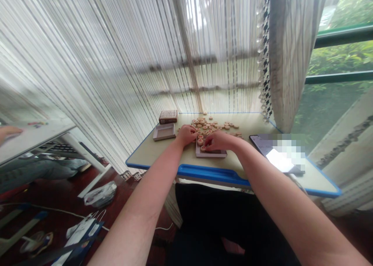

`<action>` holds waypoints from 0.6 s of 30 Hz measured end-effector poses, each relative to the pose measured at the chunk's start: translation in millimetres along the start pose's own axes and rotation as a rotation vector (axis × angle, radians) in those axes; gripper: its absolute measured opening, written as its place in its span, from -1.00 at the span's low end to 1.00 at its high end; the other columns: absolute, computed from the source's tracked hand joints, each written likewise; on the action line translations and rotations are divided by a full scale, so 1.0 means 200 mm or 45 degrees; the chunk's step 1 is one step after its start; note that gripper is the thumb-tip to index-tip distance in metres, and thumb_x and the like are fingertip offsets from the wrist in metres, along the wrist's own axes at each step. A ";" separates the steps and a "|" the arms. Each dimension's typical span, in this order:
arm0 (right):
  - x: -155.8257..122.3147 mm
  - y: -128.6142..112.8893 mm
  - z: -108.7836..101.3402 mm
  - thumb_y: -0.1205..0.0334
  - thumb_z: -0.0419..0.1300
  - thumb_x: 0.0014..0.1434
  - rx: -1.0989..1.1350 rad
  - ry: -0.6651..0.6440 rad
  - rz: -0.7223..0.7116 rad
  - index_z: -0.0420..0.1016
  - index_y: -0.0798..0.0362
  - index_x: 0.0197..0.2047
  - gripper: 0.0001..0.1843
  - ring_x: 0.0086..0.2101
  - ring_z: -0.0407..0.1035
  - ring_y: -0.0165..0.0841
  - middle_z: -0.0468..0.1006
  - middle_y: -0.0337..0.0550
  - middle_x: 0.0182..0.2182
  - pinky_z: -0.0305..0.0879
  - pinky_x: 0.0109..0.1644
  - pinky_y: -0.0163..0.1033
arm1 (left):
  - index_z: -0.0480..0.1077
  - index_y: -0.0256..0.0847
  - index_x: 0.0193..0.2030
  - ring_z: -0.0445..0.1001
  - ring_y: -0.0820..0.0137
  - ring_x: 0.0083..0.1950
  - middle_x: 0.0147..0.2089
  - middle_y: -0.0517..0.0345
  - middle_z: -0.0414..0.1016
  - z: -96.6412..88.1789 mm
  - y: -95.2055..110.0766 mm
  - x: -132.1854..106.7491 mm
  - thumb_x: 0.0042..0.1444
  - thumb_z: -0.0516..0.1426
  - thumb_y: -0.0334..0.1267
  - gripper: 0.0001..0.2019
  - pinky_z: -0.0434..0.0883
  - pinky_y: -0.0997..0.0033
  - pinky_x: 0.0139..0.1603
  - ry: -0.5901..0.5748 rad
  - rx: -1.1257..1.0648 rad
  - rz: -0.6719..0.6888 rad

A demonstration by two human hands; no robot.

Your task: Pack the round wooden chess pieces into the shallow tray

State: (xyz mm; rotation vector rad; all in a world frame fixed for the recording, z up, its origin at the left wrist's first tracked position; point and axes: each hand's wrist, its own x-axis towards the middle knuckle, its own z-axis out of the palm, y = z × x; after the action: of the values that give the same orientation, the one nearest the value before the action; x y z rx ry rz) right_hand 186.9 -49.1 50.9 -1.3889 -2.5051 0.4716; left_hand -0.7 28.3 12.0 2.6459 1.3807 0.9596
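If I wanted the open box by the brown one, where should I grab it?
Probably pinch the open box by its near wall, coming from the front: that thin side stands up, and the brown box sits right behind.

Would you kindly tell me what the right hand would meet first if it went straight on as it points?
Probably the round piece in the near left corner of the tray below the right hand; hand and piece look so close that I cannot tell whether they touch.

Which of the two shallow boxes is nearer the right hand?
The front box, holding xiangqi pieces, with the right hand over it; the other box lies left of the left hand.
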 end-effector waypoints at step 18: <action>0.04 0.00 0.05 -0.02 0.18 -0.10 -0.140 0.061 -0.023 0.53 -0.02 -0.40 -0.73 -0.51 0.26 -0.43 0.48 -0.25 -0.53 0.07 -0.46 -0.34 | 0.53 -0.22 -0.48 0.46 0.42 -0.25 -0.37 0.15 0.54 0.00 0.00 0.00 -0.07 0.09 -0.26 -0.82 0.36 0.45 -0.09 0.005 -0.014 0.027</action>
State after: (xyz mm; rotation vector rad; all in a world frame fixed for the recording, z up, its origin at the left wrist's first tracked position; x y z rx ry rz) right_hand 179.3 -44.2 41.1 -1.3974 -2.5375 0.2974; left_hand -0.8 28.7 11.7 2.6580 1.3467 0.9723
